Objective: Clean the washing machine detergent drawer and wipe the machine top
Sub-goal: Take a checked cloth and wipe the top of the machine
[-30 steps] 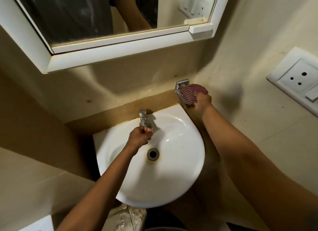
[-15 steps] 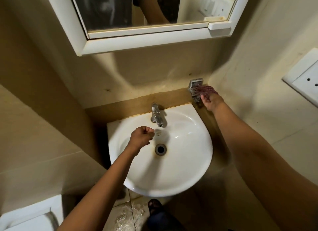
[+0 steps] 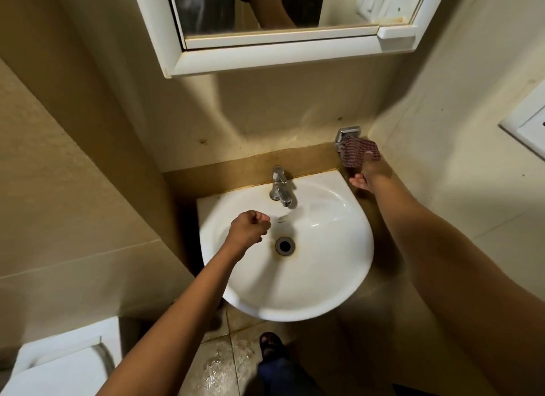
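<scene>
Draping from the metal holder [image 3: 348, 134] at upper right, the checked cloth [image 3: 355, 154] hung just above the right hand [image 3: 368, 174], which touched its lower edge; pinched or not, I couldn't tell. Left hand [image 3: 250, 227], an empty fist over the sink [image 3: 324, 292], sat farther off. Washing machine unseen.

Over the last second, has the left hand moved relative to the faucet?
Yes. The left hand was at the faucet; it has pulled back toward the person, now fisted over the sink.
</scene>
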Action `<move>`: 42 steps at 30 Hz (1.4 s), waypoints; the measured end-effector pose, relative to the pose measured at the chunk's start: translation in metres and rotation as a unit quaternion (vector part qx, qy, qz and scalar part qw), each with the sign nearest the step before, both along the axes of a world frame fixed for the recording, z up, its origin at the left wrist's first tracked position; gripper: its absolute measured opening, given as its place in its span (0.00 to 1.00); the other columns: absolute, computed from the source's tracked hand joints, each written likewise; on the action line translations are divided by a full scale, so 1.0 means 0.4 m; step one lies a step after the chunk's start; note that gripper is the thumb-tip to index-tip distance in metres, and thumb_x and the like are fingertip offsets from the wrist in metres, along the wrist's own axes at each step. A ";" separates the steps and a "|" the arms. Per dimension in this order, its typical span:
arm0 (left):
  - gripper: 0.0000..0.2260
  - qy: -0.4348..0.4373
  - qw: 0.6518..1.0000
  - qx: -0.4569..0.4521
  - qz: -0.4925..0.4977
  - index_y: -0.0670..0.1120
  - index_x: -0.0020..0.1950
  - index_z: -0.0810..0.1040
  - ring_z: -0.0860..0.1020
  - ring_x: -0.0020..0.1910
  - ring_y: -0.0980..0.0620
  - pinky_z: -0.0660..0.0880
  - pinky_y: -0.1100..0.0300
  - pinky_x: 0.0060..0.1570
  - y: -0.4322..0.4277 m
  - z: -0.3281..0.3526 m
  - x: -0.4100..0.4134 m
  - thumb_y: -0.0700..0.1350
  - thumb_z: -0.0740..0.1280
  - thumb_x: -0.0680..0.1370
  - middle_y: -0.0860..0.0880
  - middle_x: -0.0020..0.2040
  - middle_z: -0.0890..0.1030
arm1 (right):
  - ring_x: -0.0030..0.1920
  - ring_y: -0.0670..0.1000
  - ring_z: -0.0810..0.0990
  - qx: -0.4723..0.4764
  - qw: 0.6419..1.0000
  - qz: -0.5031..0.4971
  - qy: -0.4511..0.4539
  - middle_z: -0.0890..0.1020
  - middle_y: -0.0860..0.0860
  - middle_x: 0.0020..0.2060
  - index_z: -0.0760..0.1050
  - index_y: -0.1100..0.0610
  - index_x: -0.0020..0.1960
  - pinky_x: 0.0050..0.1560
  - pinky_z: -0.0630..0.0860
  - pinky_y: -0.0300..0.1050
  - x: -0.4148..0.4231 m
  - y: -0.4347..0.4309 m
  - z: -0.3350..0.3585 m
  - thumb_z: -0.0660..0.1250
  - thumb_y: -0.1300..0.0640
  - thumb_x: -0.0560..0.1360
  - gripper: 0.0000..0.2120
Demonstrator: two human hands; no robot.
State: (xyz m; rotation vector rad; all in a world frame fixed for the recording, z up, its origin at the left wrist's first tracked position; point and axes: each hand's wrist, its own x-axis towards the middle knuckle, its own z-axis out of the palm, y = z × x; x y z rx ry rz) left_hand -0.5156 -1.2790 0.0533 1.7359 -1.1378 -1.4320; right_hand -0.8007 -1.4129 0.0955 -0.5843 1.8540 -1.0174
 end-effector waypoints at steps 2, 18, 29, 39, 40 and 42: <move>0.03 0.004 1.000 -0.008 -0.005 0.47 0.46 0.77 0.78 0.41 0.52 0.75 0.59 0.43 0.009 0.011 0.001 0.39 0.67 0.76 0.48 0.45 0.80 | 0.34 0.54 0.82 -0.001 0.999 -0.011 0.032 0.79 0.57 0.39 0.71 0.67 0.58 0.39 0.80 0.45 0.035 0.015 -0.006 0.51 0.44 0.82 0.26; 0.07 -0.035 0.990 -0.082 0.109 0.49 0.42 0.77 0.76 0.37 0.51 0.73 0.58 0.40 0.298 0.144 0.445 0.38 0.67 0.76 0.50 0.36 0.79 | 0.27 0.50 0.79 -0.173 0.871 0.448 0.104 0.79 0.53 0.29 0.68 0.56 0.38 0.27 0.74 0.40 0.800 0.405 0.104 0.66 0.52 0.76 0.12; 0.08 -0.061 0.930 -0.162 0.325 0.48 0.42 0.76 0.73 0.33 0.55 0.72 0.61 0.36 0.588 0.365 0.933 0.35 0.66 0.77 0.49 0.35 0.76 | 0.29 0.50 0.81 -0.331 0.708 0.602 0.163 0.83 0.51 0.29 0.76 0.56 0.39 0.39 0.80 0.49 1.313 0.679 0.339 0.68 0.54 0.72 0.07; 0.04 -0.152 0.844 -0.275 0.435 0.47 0.46 0.79 0.75 0.36 0.53 0.75 0.58 0.42 0.656 0.648 1.198 0.38 0.68 0.76 0.49 0.38 0.78 | 0.37 0.49 0.79 -0.555 0.592 0.562 0.159 0.81 0.49 0.35 0.76 0.54 0.42 0.40 0.76 0.44 1.604 0.726 0.730 0.67 0.54 0.73 0.04; 0.03 -0.157 0.842 -0.280 0.434 0.46 0.48 0.79 0.75 0.37 0.53 0.75 0.58 0.41 0.660 0.670 1.210 0.38 0.68 0.77 0.49 0.39 0.78 | 0.38 0.49 0.78 -0.577 0.583 0.550 0.159 0.81 0.49 0.36 0.77 0.54 0.43 0.41 0.74 0.43 1.630 0.721 0.770 0.67 0.54 0.74 0.04; 0.04 -0.162 0.837 -0.287 0.437 0.44 0.51 0.79 0.75 0.38 0.54 0.75 0.60 0.39 0.663 0.707 1.238 0.38 0.68 0.77 0.49 0.41 0.78 | 0.41 0.49 0.77 -0.614 0.563 0.532 0.154 0.80 0.50 0.39 0.77 0.56 0.46 0.42 0.72 0.42 1.686 0.709 0.846 0.65 0.55 0.75 0.05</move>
